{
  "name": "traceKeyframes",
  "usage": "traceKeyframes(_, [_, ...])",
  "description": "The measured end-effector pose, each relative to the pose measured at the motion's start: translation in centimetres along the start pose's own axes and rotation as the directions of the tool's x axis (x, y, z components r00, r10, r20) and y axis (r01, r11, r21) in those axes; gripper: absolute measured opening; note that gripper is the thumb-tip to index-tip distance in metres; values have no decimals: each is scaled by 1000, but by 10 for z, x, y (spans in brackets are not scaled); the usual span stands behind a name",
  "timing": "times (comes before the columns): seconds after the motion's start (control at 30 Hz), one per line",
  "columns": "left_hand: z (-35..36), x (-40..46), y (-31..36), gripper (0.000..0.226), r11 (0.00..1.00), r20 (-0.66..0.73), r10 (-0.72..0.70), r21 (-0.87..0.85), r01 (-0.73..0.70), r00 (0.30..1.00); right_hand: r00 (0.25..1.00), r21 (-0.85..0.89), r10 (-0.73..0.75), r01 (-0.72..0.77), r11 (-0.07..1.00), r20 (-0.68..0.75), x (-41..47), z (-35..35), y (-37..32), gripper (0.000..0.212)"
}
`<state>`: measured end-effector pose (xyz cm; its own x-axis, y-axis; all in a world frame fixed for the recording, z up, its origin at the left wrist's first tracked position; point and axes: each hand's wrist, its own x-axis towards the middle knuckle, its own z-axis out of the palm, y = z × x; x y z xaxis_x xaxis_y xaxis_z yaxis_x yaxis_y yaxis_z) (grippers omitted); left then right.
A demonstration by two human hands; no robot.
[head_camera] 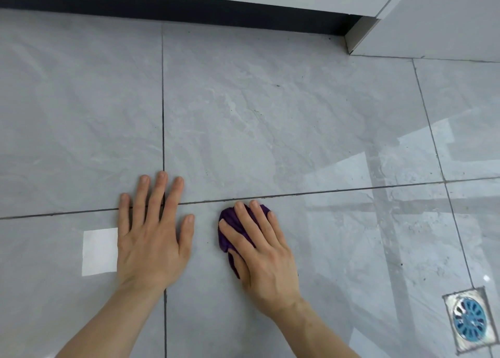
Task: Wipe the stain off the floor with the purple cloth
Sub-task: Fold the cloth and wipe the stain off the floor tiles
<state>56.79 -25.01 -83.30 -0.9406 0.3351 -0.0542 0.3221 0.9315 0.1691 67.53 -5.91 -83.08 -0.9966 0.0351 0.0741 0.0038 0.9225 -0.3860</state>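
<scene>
The purple cloth point(238, 229) lies bunched on the grey tiled floor point(270, 119), just near of a grout line, pinned under the right hand point(261, 252), whose spread fingers press flat on it. The left hand point(153, 238) rests just left of it, palm down with fingers apart, empty, over a grout crossing. A blue-grated floor drain point(469, 320) sits far right; no stain can be made out.

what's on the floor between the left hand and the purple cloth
Nothing but bare grey tile: in the head view a narrow strip of floor separates the left hand from the purple cloth under the right hand.
</scene>
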Motion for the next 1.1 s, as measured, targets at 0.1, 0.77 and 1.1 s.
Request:
traceKeyframes(0.1, [0,1,1,69,1000,-5,-3,-11,3,1000,998,15,50,-49,999,-42,17,-8,19,43])
traceKeyframes(0.77, [2,0,1,68,1000,-3,-9,-18,9,1000,894,23,27,-41,999,448,62,-100,82,113])
traceKeyframes(1.1, [0,-1,0,68,1000,-3,-9,-26,9,1000,914,43,357,-371,927,190,74,-100,41,31])
